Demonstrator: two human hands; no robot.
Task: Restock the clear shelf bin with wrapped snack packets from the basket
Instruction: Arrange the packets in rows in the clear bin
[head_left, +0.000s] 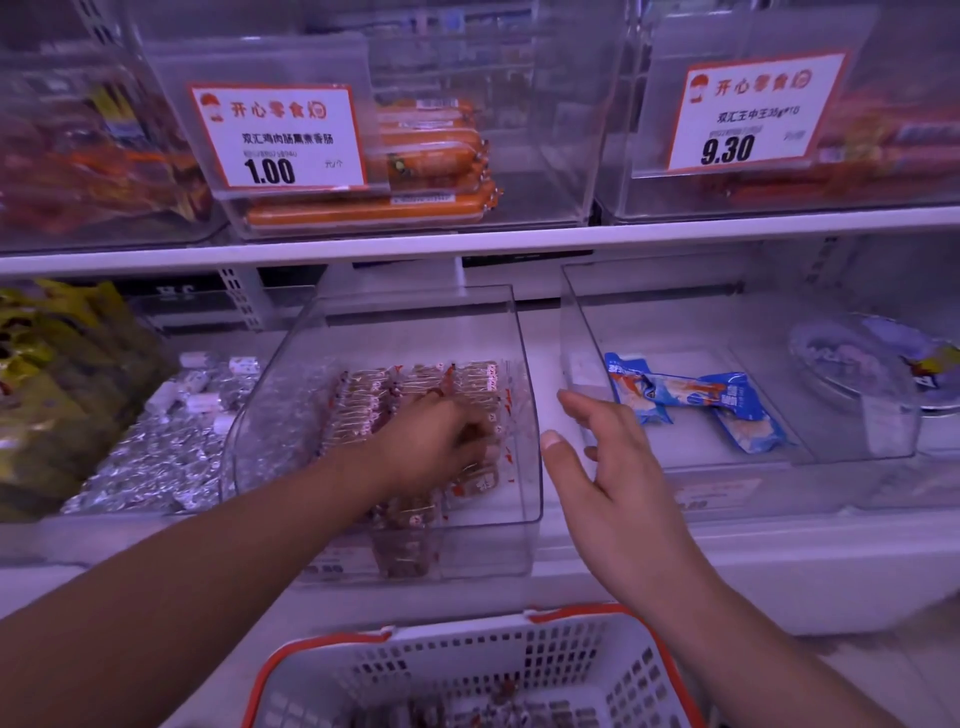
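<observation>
The left hand (441, 441) reaches down into the clear shelf bin (524, 415) on the lower shelf, its fingers curled among the wrapped snack packets (415, 384) piled inside; whether it actually grips a packet or only presses on the heap cannot be told. The packets are clear-wrapped with red and white markings and fill the left and middle of the bin. The right hand (613, 467) hovers just beside the bin's right wall, released, fingers spread and holding nothing. Below, the white basket (467, 670) with an orange rim sits at the bottom edge, a few more packets showing inside it. To the right stands another clear bin (571, 322) holding blue packets (696, 400). To the left lie foil-wrapped snacks (156, 457). On the shelf above, orange sausages (415, 156) lie behind a price tag (280, 137) reading 1.00.
</observation>
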